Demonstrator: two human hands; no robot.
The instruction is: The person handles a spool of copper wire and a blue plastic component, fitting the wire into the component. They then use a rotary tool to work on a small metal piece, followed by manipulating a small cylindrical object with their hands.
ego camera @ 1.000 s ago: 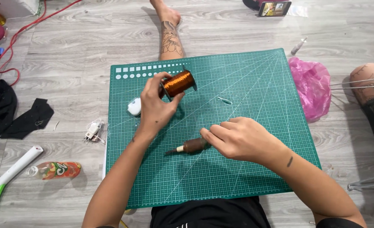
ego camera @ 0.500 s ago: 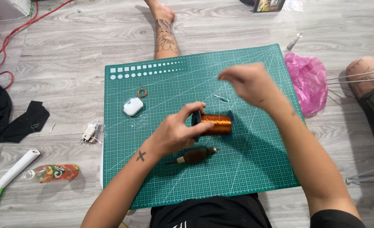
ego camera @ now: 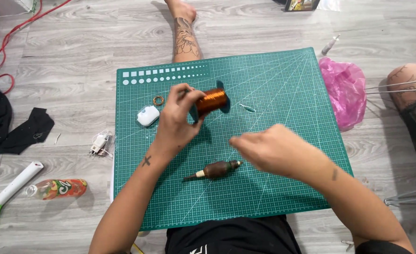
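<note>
My left hand (ego camera: pixel 176 123) grips a spool of copper wire (ego camera: pixel 211 100) with dark end flanges, held just above the green cutting mat (ego camera: pixel 283 84). To its right, my right hand (ego camera: pixel 271 149) hovers over the mat with its fingers pinched together; whether a thin wire runs between them is too fine to tell. A small brown motor rotor on a shaft (ego camera: pixel 215 170) lies on the mat just below and between both hands.
A white tape dispenser (ego camera: pixel 148 115), a small copper ring (ego camera: pixel 158 100) and a loose wire loop (ego camera: pixel 247 107) lie on the mat. A pink bag (ego camera: pixel 345 91), a charger plug (ego camera: pixel 98 143), a plastic bottle (ego camera: pixel 57 188) and black cloth (ego camera: pixel 10 127) surround it on the wooden floor.
My left hand has lifted the spool back up toward the mat's middle. The right hand swung from far up right down to the near side beside the rotor.
</note>
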